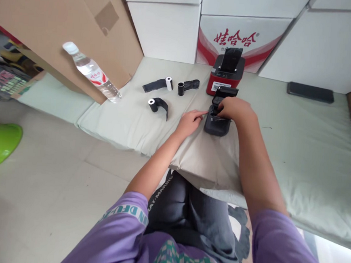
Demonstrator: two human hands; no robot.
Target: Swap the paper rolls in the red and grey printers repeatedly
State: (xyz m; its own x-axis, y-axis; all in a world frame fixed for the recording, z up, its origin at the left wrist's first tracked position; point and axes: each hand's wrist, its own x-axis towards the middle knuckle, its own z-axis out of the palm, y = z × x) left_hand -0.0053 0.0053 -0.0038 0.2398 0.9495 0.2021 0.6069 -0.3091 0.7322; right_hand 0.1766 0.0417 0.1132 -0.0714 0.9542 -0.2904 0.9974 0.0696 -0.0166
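Black printer (217, 124), lid raised, at frame centre on pale mat (298, 157). Right hand (234, 110) rested over its open top, grip state not discernible. Left hand (190, 122) beside it, forefinger extended, touching its edge. Red printer (225, 76) just behind.

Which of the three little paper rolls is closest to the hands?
The front roll, lying alone nearer the person, is closest to the left hand. The other two rolls sit side by side farther back, toward the red printer.
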